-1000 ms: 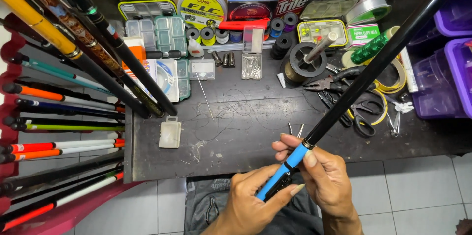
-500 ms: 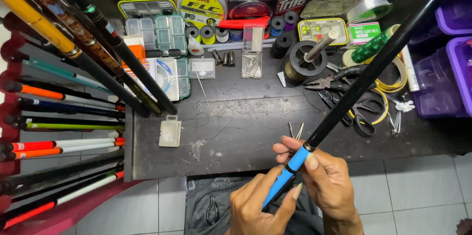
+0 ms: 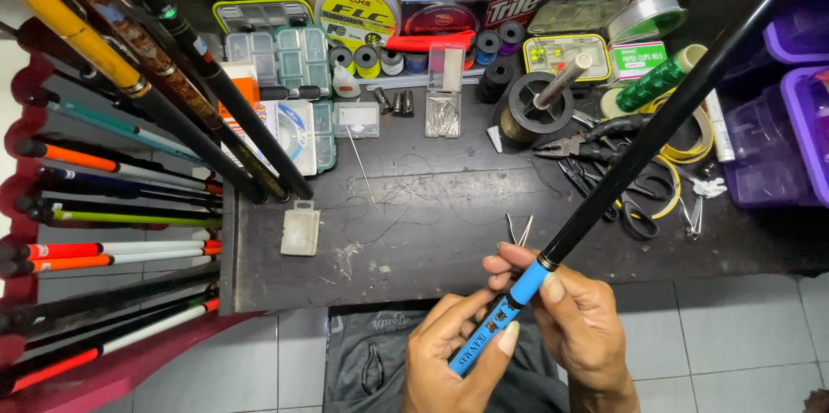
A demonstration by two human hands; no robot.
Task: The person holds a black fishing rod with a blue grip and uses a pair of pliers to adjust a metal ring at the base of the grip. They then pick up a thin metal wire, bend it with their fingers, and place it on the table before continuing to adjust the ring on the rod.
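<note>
Both hands grip 1 fishing rod [image 3: 656,128] at lower centre of the frame. Left hand [image 3: 453,357] is closed around the blue butt section [image 3: 496,322]; right hand [image 3: 574,318] pinches the same section just below the black shaft, thumb on top. The rod runs diagonally to the upper right corner, above a dark workbench [image 3: 432,197]. A small white box [image 3: 300,229] lies left of centre. More rods [image 3: 112,206] rest racked along the left edge.

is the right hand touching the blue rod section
Touching. The head view shows the right hand with thumb and fingers closed around the top of the blue rod section, no gap showing.
</note>
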